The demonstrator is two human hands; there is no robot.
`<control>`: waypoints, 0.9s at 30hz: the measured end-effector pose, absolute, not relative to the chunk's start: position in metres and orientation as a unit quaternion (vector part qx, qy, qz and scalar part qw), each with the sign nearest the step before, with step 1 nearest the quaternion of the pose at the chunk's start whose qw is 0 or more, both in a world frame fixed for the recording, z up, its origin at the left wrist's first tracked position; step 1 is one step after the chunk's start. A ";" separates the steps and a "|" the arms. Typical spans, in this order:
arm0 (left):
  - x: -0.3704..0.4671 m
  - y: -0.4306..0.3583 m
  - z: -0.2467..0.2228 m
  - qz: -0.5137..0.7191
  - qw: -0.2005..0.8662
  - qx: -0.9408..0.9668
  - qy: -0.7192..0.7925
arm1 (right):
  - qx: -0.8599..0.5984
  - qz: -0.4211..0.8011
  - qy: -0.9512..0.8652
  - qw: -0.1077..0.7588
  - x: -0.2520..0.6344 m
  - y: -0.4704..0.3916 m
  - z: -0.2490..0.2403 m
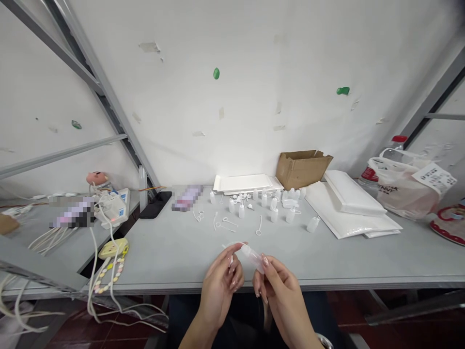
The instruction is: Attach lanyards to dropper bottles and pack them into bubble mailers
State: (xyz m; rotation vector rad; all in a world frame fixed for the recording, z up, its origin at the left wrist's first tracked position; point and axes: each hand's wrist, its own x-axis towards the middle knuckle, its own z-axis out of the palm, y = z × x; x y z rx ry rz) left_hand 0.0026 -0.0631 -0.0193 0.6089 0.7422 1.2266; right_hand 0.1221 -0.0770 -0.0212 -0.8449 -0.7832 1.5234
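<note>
White bottle (255,260) | right fingers (274,275): holding | left fingers (225,255): at top

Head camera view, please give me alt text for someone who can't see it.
A person's right hand holds a small translucent bottle, with the left hand at its top end, over the near side of a grey table. Farther back are more small bottles, white looped strips, a cardboard box and white packages.
</note>
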 end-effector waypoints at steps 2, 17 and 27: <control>0.007 -0.068 -0.017 0.560 0.691 0.298 0.346 | -0.390 0.614 -0.360 0.584 0.121 -0.077 -0.023; 0.021 -0.073 -0.008 0.574 0.669 0.289 0.375 | -0.445 0.364 -0.534 0.620 0.119 -0.091 -0.049; 0.014 -0.072 -0.018 0.535 0.650 0.349 0.411 | -0.423 0.535 -0.436 0.588 0.122 -0.087 -0.032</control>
